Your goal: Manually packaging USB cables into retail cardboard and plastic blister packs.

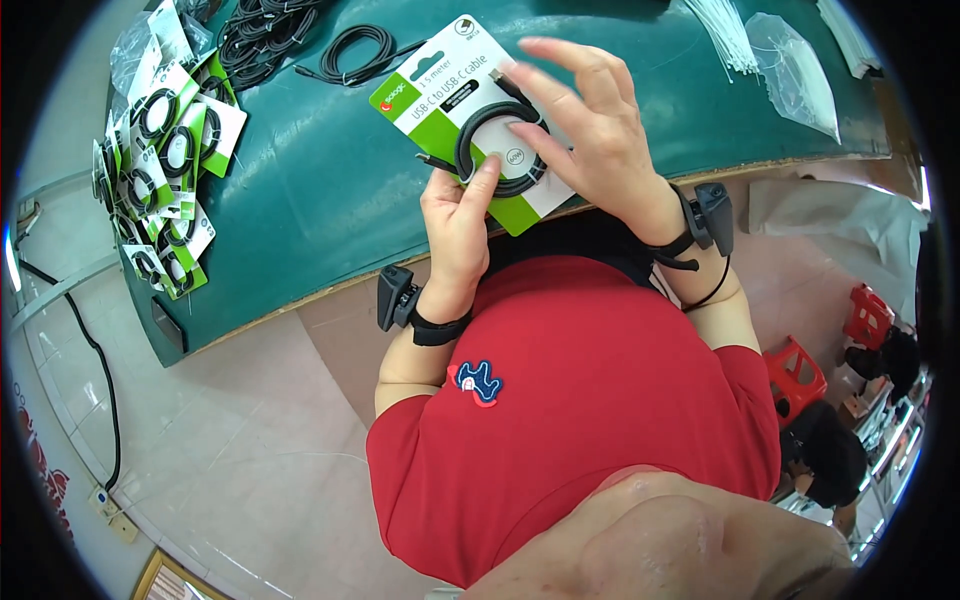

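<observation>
A black coiled cable point(462, 152) lies on a white and green backing card point(520, 212), tilted above the near edge of the table. My left hand point(462, 212) grips the card's lower left part, the thumb pressed on the front beside the coil. Over the card's right side is my right hand point(600, 125), its fingers stretched apart. Its thumb reaches to the coil and its index finger is near a cable plug point(496, 75) at the upper part of the card; whether they touch is hard to tell.
On the green table point(300, 215), a pile of carded cables point(165, 170) lies at the left. Behind the card are a loose coiled cable point(358, 55) and a heap of black cables point(265, 40). White ties point(725, 35) and a plastic bag point(790, 75) lie far right. Red stools point(795, 375) stand on the floor.
</observation>
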{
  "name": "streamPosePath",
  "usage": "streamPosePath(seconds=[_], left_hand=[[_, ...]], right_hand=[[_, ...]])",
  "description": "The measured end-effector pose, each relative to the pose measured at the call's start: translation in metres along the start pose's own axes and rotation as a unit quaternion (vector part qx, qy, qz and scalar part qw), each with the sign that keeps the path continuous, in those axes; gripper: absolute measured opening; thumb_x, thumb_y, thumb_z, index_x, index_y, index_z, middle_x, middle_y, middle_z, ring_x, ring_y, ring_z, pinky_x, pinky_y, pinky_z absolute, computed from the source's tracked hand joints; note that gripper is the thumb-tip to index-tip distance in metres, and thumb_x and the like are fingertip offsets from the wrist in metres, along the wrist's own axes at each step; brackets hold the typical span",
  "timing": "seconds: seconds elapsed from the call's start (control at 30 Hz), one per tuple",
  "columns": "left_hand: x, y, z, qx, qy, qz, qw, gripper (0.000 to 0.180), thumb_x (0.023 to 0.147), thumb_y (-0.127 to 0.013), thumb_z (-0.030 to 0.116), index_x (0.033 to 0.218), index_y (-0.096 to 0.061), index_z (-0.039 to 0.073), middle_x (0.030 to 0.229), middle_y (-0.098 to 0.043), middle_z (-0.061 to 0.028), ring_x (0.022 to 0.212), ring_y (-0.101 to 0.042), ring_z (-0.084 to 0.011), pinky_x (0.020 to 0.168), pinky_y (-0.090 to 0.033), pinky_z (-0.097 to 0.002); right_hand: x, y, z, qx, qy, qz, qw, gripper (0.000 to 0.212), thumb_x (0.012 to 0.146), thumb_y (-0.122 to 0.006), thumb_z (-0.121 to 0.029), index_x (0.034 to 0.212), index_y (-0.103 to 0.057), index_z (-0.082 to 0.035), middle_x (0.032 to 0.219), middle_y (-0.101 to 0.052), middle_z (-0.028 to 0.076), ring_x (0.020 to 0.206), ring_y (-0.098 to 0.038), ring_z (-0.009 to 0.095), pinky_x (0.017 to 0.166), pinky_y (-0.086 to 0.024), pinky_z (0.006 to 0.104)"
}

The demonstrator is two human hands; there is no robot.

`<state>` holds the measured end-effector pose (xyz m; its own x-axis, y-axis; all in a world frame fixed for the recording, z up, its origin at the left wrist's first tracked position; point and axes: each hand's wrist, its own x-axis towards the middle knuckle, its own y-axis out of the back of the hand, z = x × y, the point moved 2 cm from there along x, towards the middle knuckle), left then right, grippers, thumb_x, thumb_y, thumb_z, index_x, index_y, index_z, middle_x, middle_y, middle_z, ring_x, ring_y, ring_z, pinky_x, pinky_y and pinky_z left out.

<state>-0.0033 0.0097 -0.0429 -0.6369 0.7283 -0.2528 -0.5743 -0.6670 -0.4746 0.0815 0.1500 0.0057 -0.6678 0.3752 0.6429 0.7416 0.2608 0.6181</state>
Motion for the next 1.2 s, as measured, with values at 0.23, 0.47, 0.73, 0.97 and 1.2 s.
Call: streamPosePath(seconds=[0.23,0.47,0.73,0.97,1.2], left_hand=[[-0.005,-0.009,0.006,0.077,-0.077,-0.041,0.993,0.030,0.093,-0.059,0.006,0.122,-0.053,-0.003,0.112,-0.062,-0.0076,0.099,-0.058,-0.0096,0.084,-0.048,-0.0242],[-0.006,-0.010,0.005,0.074,-0.068,-0.046,0.994,0.029,0.093,-0.060,0.007,0.120,-0.055,-0.003,0.110,-0.063,-0.0072,0.097,-0.058,-0.0093,0.084,-0.048,-0.0238],[0.002,-0.004,0.009,0.156,-0.046,-0.052,0.985,0.025,0.090,-0.059,0.004,0.113,-0.058,-0.004,0.102,-0.066,-0.0061,0.089,-0.061,-0.0109,0.078,-0.050,-0.0263],[0.003,-0.018,0.012,0.295,-0.136,-0.060,0.944,0.022,0.087,-0.061,0.006,0.106,-0.058,-0.005,0.093,-0.066,-0.0087,0.083,-0.061,-0.0113,0.072,-0.050,-0.0269],[0.005,-0.024,0.008,0.270,-0.139,-0.035,0.952,0.021,0.087,-0.064,0.008,0.102,-0.058,-0.005,0.089,-0.066,-0.0076,0.079,-0.060,-0.0106,0.069,-0.050,-0.0261]], right_hand=[[0.015,0.000,0.000,0.029,0.107,-0.049,0.993,0.029,0.065,-0.079,-0.016,0.091,-0.069,-0.007,0.113,-0.061,0.002,0.112,-0.053,0.025,0.092,-0.044,0.0355],[0.012,0.000,0.009,0.080,0.190,-0.056,0.977,0.024,0.066,-0.077,-0.016,0.087,-0.067,-0.009,0.107,-0.063,0.003,0.111,-0.055,0.026,0.095,-0.043,0.0410],[0.015,0.002,-0.003,0.074,0.152,-0.088,0.982,0.027,0.067,-0.077,-0.018,0.089,-0.065,-0.008,0.104,-0.062,0.003,0.111,-0.055,0.027,0.097,-0.041,0.0433],[0.015,-0.004,-0.013,0.111,0.062,-0.058,0.990,0.020,0.066,-0.077,-0.015,0.076,-0.062,-0.007,0.097,-0.061,0.003,0.103,-0.056,0.025,0.090,-0.043,0.0396],[0.017,-0.009,-0.012,0.060,0.001,-0.001,0.998,0.018,0.065,-0.077,-0.013,0.069,-0.060,-0.007,0.094,-0.061,0.004,0.093,-0.056,0.025,0.081,-0.045,0.0383]])
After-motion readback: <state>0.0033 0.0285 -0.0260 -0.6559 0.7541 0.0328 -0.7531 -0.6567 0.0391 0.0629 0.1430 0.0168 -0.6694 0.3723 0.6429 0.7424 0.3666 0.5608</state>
